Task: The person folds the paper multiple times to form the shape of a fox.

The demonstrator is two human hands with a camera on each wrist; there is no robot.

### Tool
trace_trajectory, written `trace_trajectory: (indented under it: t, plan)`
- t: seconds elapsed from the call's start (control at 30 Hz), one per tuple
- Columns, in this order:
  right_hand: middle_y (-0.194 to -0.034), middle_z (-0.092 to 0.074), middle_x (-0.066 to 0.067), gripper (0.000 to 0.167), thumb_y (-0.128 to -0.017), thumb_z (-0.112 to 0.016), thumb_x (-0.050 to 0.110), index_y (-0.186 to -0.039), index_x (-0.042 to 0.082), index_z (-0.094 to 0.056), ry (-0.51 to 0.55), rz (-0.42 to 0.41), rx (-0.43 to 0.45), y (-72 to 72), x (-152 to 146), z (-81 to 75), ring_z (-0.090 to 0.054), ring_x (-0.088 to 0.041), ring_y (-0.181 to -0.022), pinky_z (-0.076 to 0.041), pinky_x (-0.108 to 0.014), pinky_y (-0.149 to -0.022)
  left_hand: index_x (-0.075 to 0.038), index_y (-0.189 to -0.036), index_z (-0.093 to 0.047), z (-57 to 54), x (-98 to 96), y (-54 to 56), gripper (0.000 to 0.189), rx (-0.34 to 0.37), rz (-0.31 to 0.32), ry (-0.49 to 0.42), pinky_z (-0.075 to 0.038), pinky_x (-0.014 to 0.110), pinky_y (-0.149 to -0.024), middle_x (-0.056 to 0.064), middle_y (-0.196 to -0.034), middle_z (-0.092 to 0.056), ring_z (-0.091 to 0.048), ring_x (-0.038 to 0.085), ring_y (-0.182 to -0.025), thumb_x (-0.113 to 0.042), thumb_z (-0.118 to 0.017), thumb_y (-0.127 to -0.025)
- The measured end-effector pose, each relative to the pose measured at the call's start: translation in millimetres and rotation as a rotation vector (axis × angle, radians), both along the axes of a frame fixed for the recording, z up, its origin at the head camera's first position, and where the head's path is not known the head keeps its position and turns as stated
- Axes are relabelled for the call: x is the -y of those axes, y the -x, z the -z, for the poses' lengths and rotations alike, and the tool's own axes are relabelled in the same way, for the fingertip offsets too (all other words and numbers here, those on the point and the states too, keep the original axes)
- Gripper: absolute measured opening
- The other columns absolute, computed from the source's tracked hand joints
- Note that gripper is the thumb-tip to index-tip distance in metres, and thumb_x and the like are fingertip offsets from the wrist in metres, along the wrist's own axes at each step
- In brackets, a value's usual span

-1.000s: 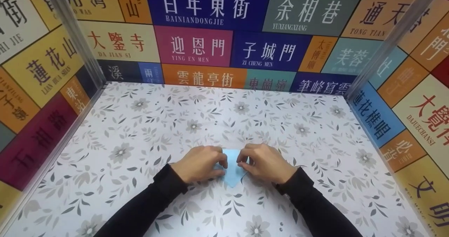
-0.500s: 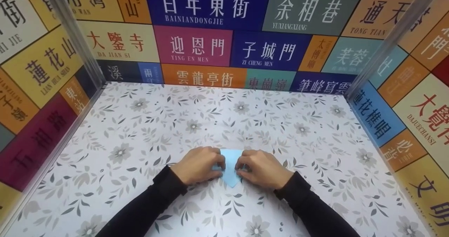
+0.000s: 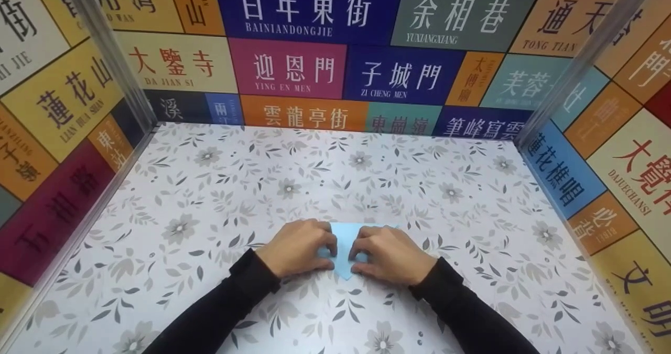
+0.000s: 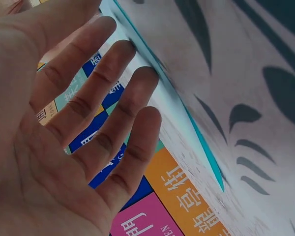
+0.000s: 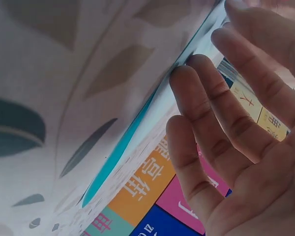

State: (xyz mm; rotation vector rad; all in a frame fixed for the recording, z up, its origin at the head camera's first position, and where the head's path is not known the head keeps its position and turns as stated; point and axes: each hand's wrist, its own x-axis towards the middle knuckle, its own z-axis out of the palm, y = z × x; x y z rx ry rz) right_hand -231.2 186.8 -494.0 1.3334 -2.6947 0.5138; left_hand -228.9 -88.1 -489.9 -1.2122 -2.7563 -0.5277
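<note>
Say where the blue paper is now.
In the head view, the blue paper lies on the flowered table below centre, between the left hand and right hand.

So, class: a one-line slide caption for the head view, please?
Left hand and right hand at work on blue paper, on a floral table.

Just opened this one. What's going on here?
A person in black sleeves is working with a light-blue sheet, apparently paper, lying on a floral-patterned tabletop. The left hand and the right hand both touch it, one from each side. Between them its middle shows, tapering to a point toward the person; the hands cover much of the rest, so its full shape can't be told.
</note>
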Motion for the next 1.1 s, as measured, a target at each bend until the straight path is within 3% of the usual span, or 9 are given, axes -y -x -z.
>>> trace_trajectory:
  t: [0.23, 0.5, 0.73, 0.9, 1.1]
  plan:
    - [-0.103, -0.079, 0.005, 0.031, -0.087, -0.102, 0.048, -0.102, 0.025, -0.089, -0.051, -0.013, -0.053, -3.3, 4.1, -4.5, -0.067, -0.011, -0.076, -0.057, -0.03, -0.068, -0.024, -0.097, -0.092, 0.0, -3.1, -0.2, 0.015, -0.009, -0.014, 0.0, -0.066, 0.041, -0.077, -0.005, -0.096, -0.082, -0.078, 0.019, -0.087, -0.033, -0.102, -0.089]
    - [-0.1, -0.079, 0.006, 0.031, -0.086, -0.102, 0.049, -0.1, 0.025, -0.089, -0.075, -0.024, -0.13, -4.3, 6.0, -3.5, -0.065, -0.013, -0.074, -0.055, -0.033, -0.069, -0.024, -0.099, -0.092, -1.2, -1.3, 2.4, 0.016, -0.001, -0.012, -0.008, -0.067, 0.043, -0.078, -0.004, -0.096, -0.084, -0.08, 0.021, -0.087, -0.033, -0.101, -0.09]
    - [-0.101, -0.08, 0.007, 0.029, -0.088, -0.101, 0.048, -0.101, 0.026, -0.09, -0.091, -0.013, -0.108, -5.0, 7.1, -3.6, -0.066, -0.012, -0.074, -0.054, -0.031, -0.068, -0.018, -0.106, -0.091, -0.1, 10.1, 10.3, 0.023, 0.01, -0.06, -0.014, -0.069, 0.044, -0.082, 0.001, -0.105, -0.085, -0.08, 0.025, -0.093, -0.03, -0.102, -0.089]
    - [-0.1, -0.079, 0.007, 0.033, -0.088, -0.101, 0.054, -0.102, 0.026, -0.09, -0.105, -0.025, -0.14, -5.8, 5.8, -2.5, -0.065, -0.012, -0.073, -0.053, -0.032, -0.067, -0.017, -0.109, -0.091, 2.7, 14.7, 14.4, 0.023, 0.035, -0.112, -0.014, -0.069, 0.046, -0.09, 0.001, -0.115, -0.086, -0.081, 0.027, -0.104, -0.029, -0.1, -0.091]
    - [-0.102, -0.079, 0.005, 0.039, -0.088, -0.099, 0.059, -0.111, 0.028, -0.091, -0.129, -0.032, -0.197, -7.1, 6.1, -1.1, -0.069, -0.015, -0.075, -0.061, -0.037, -0.07, -0.018, -0.11, -0.092, 3.6, 15.6, 16.1, 0.021, 0.042, -0.115, -0.021, -0.069, 0.048, -0.096, 0.003, -0.119, -0.087, -0.083, 0.028, -0.11, -0.027, -0.099, -0.093]
